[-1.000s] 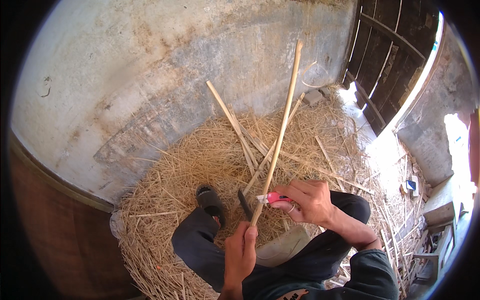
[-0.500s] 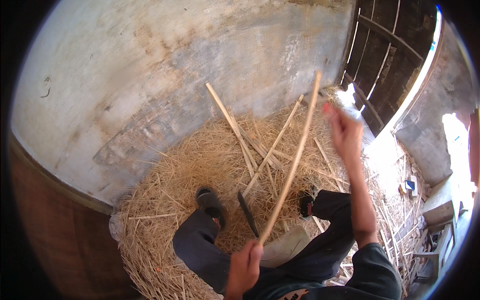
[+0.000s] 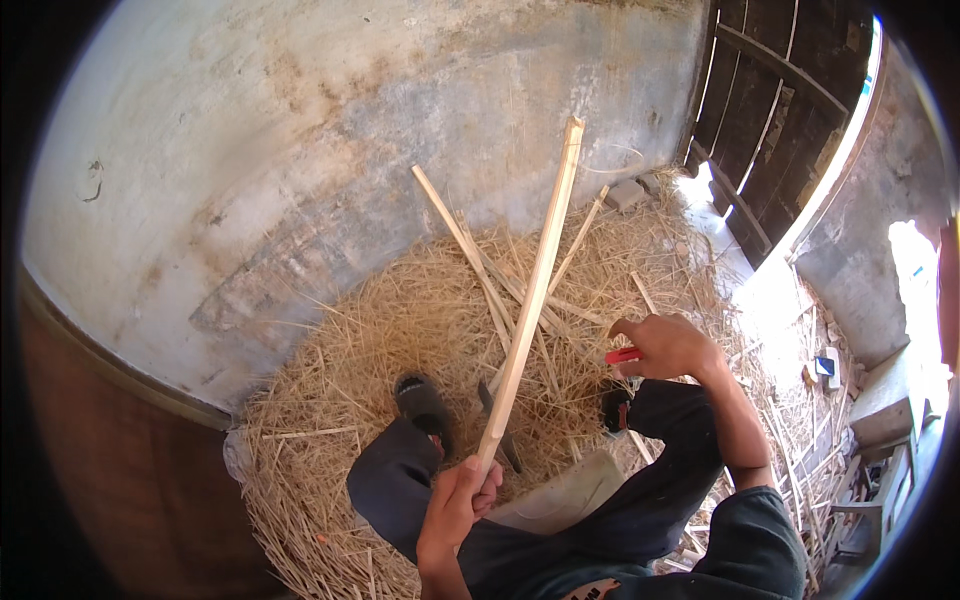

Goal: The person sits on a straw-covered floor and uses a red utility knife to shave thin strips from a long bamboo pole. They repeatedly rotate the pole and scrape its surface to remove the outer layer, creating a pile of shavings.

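My left hand (image 3: 455, 512) grips the lower end of a long pale wooden stick (image 3: 540, 280). The stick slants up and away from my lap toward the wall, its far end square-edged. My right hand (image 3: 668, 348) is off to the right of the stick, fingers curled around a small red tool (image 3: 622, 355); its working end cannot be made out. A dark flat blade (image 3: 512, 455) lies partly behind the stick, between my feet. Below it, a pale block (image 3: 575, 492) sits between my legs.
Straw-like shavings (image 3: 350, 380) cover the floor. Several loose sticks (image 3: 450, 225) lean on the stained wall (image 3: 400, 120). A brick (image 3: 626, 195) rests near the plank door (image 3: 780, 110). At right are a small blue-and-white object (image 3: 825, 367) and a pale ledge (image 3: 882, 405).
The right hand has come down and nearer from beside the stick's far end. The stick has swung left, and the left hand has shifted slightly left. A thin curl now shows against the wall.
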A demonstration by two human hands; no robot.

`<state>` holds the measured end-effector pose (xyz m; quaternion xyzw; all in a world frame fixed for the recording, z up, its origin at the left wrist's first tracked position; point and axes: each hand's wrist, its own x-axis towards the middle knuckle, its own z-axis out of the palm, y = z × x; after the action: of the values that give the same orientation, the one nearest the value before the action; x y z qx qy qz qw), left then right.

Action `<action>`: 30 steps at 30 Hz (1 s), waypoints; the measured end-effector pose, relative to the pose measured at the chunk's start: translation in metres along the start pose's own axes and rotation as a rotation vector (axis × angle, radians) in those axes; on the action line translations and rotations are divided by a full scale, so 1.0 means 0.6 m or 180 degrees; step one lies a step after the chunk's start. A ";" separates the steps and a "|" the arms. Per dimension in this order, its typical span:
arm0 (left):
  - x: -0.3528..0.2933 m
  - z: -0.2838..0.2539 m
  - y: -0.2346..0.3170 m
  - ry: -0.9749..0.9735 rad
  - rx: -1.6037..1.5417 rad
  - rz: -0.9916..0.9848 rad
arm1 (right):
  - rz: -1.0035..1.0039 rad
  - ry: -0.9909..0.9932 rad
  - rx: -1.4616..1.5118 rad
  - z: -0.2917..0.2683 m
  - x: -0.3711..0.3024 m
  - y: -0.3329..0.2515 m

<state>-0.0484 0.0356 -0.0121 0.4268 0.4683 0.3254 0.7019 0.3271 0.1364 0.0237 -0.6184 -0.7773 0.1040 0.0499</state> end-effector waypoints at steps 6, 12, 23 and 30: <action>0.003 -0.010 -0.006 -0.0090 -0.0160 -0.0163 | 0.0546 0.1614 0.1905 -0.062 0.033 0.004; -0.003 -0.012 -0.031 -0.0003 -0.0032 -0.0395 | -0.0053 0.2405 0.2483 -0.124 0.076 -0.023; -0.013 -0.015 -0.037 0.0345 0.0179 -0.0184 | -0.0204 0.1524 0.2849 -0.090 0.116 0.016; -0.003 -0.024 -0.055 0.0590 0.0576 0.0156 | -0.0306 0.1167 0.5387 -0.089 0.112 0.086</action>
<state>-0.0609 0.0243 -0.0438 0.4678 0.5480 0.3370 0.6061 0.3719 0.2181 0.0609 -0.3468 -0.4436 0.5439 0.6221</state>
